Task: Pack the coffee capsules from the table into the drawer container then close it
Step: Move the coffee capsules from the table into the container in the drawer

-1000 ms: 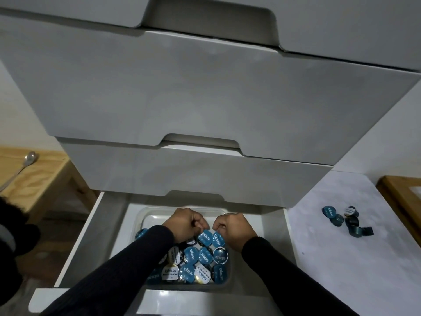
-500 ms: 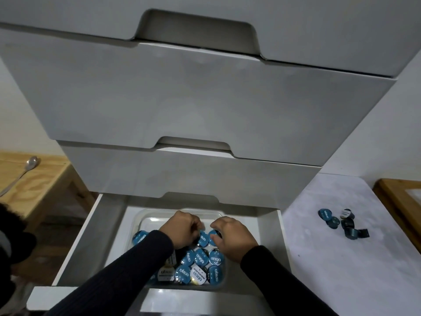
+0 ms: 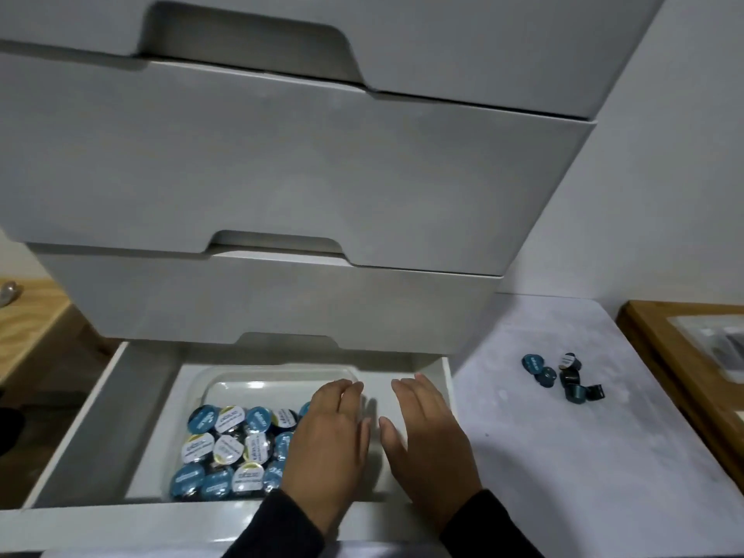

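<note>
Fingers (image 3: 346, 392) of the left hand (image 3: 328, 445) stretched flat and loosely together, holding nothing, tips reaching toward the far rim of the clear plastic container (image 3: 277, 374). Fingers (image 3: 418, 390) of the right hand (image 3: 428, 445) likewise extended and empty, thumb angled in toward the left hand, a narrow gap between the two. Both palms turned down, hovering over the right side of the open bottom drawer (image 3: 80, 428); contact with anything beneath impossible to tell. Dark sleeves (image 3: 483, 525) running back from both wrists to the lower edge of the view. Under and left of the left hand, coffee capsules in the container (image 3: 225, 449), packed in rows with blue and white foil lids facing up, filling the near portion and leaving the far strip bare. Container resting inside the drawer, closer to its right wall, with open white floor on its left. Drawer pulled fully out, front panel across the bottom of the view. Above it, closed white drawer fronts (image 3: 282, 163) stacked one over another, each with a notched cut-out at its top edge. To the right, a pale table (image 3: 563, 457) carrying a small cluster of loose capsules (image 3: 563, 376), well apart from the hands, some upright and some tipped on their sides. Further right, a wooden frame (image 3: 676, 356) at the table's edge. At far left, a wooden surface (image 3: 28, 316) beside the drawer unit.
</note>
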The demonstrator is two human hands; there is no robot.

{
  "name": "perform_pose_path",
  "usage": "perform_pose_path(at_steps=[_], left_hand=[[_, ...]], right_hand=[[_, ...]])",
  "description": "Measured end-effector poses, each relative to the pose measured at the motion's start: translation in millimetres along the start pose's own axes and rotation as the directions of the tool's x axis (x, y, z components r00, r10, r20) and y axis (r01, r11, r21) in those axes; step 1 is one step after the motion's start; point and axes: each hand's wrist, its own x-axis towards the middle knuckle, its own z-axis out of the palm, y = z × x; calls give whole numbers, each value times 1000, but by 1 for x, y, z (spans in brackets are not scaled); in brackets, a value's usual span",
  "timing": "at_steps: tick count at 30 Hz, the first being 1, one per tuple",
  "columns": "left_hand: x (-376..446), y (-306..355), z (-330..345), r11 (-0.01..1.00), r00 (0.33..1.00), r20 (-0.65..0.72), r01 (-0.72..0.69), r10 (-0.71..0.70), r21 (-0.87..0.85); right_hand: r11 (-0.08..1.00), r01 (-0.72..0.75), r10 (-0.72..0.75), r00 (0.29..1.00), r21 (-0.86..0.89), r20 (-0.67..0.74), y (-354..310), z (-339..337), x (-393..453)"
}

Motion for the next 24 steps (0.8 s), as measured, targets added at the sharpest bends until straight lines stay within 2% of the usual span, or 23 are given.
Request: perform_pose_path(at_steps=[6, 9, 11, 13, 18, 21, 24], left_hand=[[13, 62, 34, 998, 997, -43, -64, 64, -6], [20, 107, 57, 994, 996, -8, -93, 93, -53], [25, 139, 71, 995, 994, 84, -56, 63, -76], [32, 160, 92, 992, 996, 79, -28, 37, -121], [61, 197, 148, 982, 989, 150, 23, 5, -186], [84, 211, 184, 983, 969, 246, 53, -9, -176], [111, 219, 209, 993, 959, 283, 26, 8, -117]], right_hand=[[999, -24, 25, 998, 26, -54, 69, -28, -16], [999, -44, 44, 998, 13, -44, 120, -40, -25], [997, -81, 82, 996, 17, -38, 158, -46, -31], [991, -133, 134, 991, 6, -28, 195, -49, -35], [959, -284, 282, 953, 4, 115, 279, -52, -39], [925, -379, 367, 907, 20, 207, 317, -48, -31], [916, -399, 382, 892, 26, 243, 341, -43, -18]])
